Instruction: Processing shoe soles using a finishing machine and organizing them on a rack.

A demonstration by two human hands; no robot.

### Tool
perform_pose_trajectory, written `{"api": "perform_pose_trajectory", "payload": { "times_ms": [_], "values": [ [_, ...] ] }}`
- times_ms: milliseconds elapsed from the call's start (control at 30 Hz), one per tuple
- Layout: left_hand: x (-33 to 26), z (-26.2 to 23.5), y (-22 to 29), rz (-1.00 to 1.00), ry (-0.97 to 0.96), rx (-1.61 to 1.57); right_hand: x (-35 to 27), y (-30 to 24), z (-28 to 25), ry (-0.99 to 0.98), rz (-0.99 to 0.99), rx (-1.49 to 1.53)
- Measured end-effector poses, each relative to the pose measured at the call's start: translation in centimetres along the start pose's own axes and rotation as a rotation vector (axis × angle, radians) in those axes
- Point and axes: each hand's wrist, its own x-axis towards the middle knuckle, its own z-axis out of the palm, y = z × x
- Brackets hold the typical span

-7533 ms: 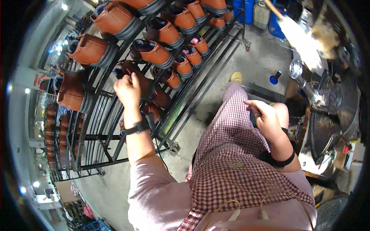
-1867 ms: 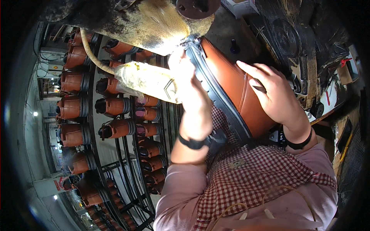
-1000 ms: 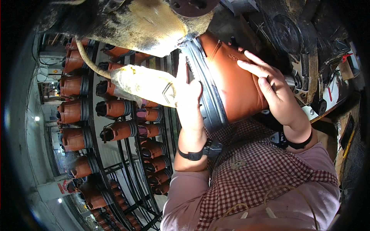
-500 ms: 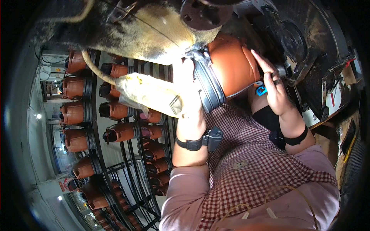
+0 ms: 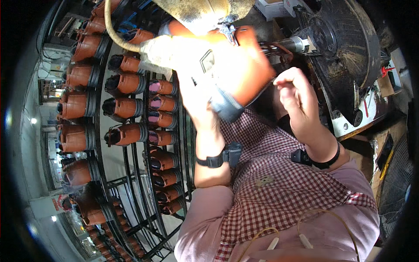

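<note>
An orange-brown leather boot (image 5: 251, 70) with a ridged black sole (image 5: 229, 102) is in front of me under a bright light, tilted and blurred by motion. My left hand (image 5: 194, 102) grips it from the left at the sole; glare and a pale, cloth-like wrapped piece (image 5: 163, 52) with a cord hide most of those fingers. A machine head (image 5: 205, 13), stained yellowish, stands over the boot, and a small metal part (image 5: 227, 30) meets the leather. Beside the boot's right edge, my right hand (image 5: 301, 105) has its fingers curled in, tips together; anything between them is too small to make out.
On the left, a black metal rack (image 5: 99, 153) carries rows of similar boots (image 5: 78, 105). A dark machine wheel (image 5: 345, 43) and a metal shaft (image 5: 292, 45) are at the right. A mesh fan guard (image 5: 395, 179) stands at the far right.
The boot has turned and moved slightly left, with its sole now lower. My right hand, flat beside the boot before, has curled its fingers. The view has shifted too.
</note>
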Motion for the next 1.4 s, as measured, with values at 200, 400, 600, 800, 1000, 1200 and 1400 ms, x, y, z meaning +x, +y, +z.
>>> {"api": "perform_pose_trajectory", "payload": {
  "times_ms": [200, 400, 600, 800, 1000, 1200, 1400],
  "values": [
    [-4.7, -3.6, -0.1, 0.136, 0.201, 0.225, 1.6, 0.4, 3.5, -0.131, -0.057, -0.246],
    [-5.2, -5.0, -0.5, 0.233, 0.161, 0.297, 2.7, 2.1, 7.4, -0.053, -0.384, -0.149],
    [-5.7, -9.6, 0.3, -0.358, -0.017, -1.202, 4.1, -0.7, 4.8, -0.220, -0.590, -0.278],
    [-9.7, -7.7, 2.8, -0.238, 0.063, -0.512, 1.7, 2.4, 6.9, -0.311, 0.120, -0.152],
    [-17.8, -14.1, 2.9, 0.163, 0.710, -0.047, -0.8, 0.4, 6.1, -0.812, -0.341, -0.333],
    [-15.7, -25.7, 6.0, 0.116, 0.775, -1.041, -2.4, -1.7, 8.8, -0.888, -0.371, -0.302],
    [-15.0, -32.9, 5.3, 0.083, 0.954, -1.476, -1.9, -0.3, 7.6, -0.792, -0.268, -0.308]
  ]
}}
